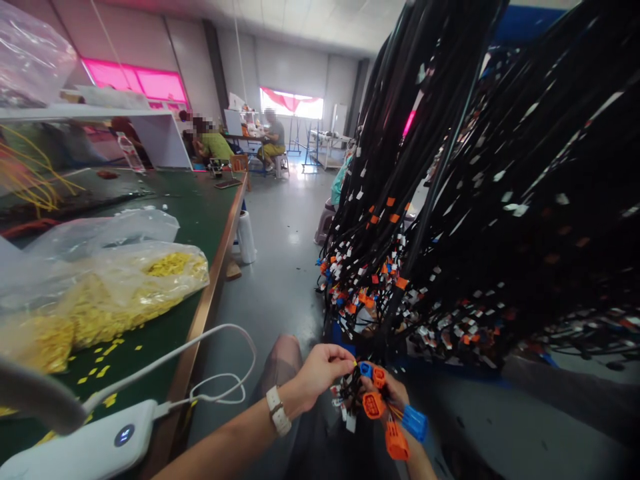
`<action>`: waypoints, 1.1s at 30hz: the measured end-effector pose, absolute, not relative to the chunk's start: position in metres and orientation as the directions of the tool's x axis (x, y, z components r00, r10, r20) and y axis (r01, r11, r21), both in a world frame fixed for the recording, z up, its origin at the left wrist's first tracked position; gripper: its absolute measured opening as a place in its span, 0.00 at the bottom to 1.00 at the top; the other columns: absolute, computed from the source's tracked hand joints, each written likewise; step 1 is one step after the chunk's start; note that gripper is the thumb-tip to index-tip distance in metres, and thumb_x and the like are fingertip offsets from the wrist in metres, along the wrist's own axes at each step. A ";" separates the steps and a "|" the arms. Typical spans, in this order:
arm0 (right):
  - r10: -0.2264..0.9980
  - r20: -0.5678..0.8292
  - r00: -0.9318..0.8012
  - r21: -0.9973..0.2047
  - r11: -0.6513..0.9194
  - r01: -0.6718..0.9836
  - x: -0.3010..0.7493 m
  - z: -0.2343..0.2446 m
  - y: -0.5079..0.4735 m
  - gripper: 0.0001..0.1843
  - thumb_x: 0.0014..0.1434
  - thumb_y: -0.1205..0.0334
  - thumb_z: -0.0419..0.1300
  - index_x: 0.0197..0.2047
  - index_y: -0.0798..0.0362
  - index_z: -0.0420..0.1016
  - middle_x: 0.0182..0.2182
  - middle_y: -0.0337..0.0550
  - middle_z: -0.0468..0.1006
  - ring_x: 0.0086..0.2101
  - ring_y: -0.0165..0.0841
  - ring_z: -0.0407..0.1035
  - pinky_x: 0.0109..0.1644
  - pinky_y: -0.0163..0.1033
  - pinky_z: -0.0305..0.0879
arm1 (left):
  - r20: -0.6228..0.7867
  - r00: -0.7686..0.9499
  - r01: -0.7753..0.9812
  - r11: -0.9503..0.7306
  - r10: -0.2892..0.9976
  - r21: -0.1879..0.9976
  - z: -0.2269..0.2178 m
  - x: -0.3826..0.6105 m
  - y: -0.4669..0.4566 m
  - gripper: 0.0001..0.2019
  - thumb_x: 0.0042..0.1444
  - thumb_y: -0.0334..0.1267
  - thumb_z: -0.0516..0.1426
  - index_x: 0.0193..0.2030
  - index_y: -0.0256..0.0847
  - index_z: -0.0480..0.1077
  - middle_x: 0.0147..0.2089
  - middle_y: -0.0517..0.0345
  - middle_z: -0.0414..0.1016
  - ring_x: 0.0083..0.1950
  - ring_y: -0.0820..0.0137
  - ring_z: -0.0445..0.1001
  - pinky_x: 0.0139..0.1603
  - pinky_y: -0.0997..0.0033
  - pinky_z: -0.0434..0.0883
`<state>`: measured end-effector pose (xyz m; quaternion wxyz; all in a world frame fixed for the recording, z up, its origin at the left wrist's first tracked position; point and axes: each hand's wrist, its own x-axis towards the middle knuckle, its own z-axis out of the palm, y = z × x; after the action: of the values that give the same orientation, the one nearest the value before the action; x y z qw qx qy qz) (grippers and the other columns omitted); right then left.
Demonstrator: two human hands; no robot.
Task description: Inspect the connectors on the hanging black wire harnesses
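Note:
My left hand (323, 375), with a white-strapped watch (278, 411) on its wrist, is closed in a pinch. A tiny yellow piece (355, 363) shows at its fingertips, close beside a small blue connector (367, 369). My right hand (396, 392) is wrapped round a bunch of wire connectors. Among them are a small orange connector (379, 379), a larger orange connector (373, 405), another orange connector (397, 441) and a blue connector (415, 423). Thin wires run from these, and part of my right hand is hidden behind them.
Black wire harnesses (430, 167) hang in a dense mass on the right. On the green-topped table (200, 200) at left lie plastic bags of yellow pieces (125, 293) and a white power bank (115, 443) with a cable. A person (215, 143) sits farther back, others nearby.

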<state>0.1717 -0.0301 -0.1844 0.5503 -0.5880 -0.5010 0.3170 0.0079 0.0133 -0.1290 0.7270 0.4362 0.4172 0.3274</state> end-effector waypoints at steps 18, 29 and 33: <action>0.981 0.183 0.071 -0.926 0.148 0.346 0.183 -0.197 -0.034 0.13 0.45 0.59 0.63 0.36 0.50 0.80 0.29 0.44 0.79 0.24 0.36 0.71 0.29 0.37 0.71 | -0.052 0.450 0.295 -0.094 0.892 0.951 -0.125 0.008 0.003 0.09 0.50 0.37 0.54 0.33 0.37 0.75 0.17 0.65 0.55 0.21 0.77 0.53 0.23 0.77 0.49; 0.974 0.227 0.005 -0.882 0.203 0.426 0.184 -0.189 -0.033 0.11 0.46 0.58 0.62 0.33 0.51 0.81 0.28 0.46 0.79 0.28 0.39 0.74 0.33 0.38 0.71 | -0.065 0.513 0.365 -0.150 0.856 0.919 -0.114 0.001 0.005 0.10 0.48 0.33 0.53 0.31 0.38 0.76 0.15 0.67 0.51 0.19 0.78 0.50 0.21 0.76 0.46; 0.977 0.212 -0.002 -0.880 0.191 0.434 0.183 -0.187 -0.035 0.11 0.47 0.59 0.62 0.34 0.51 0.80 0.28 0.46 0.79 0.29 0.38 0.73 0.34 0.38 0.70 | -0.070 0.517 0.360 -0.142 0.853 0.922 -0.114 0.002 0.005 0.09 0.48 0.33 0.53 0.31 0.37 0.75 0.15 0.67 0.53 0.19 0.79 0.50 0.22 0.76 0.46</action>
<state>0.1831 -0.0355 -0.1870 0.4372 -0.5549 -0.6360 0.3105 0.0023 0.0055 -0.1138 0.4988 0.7139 0.4248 0.2474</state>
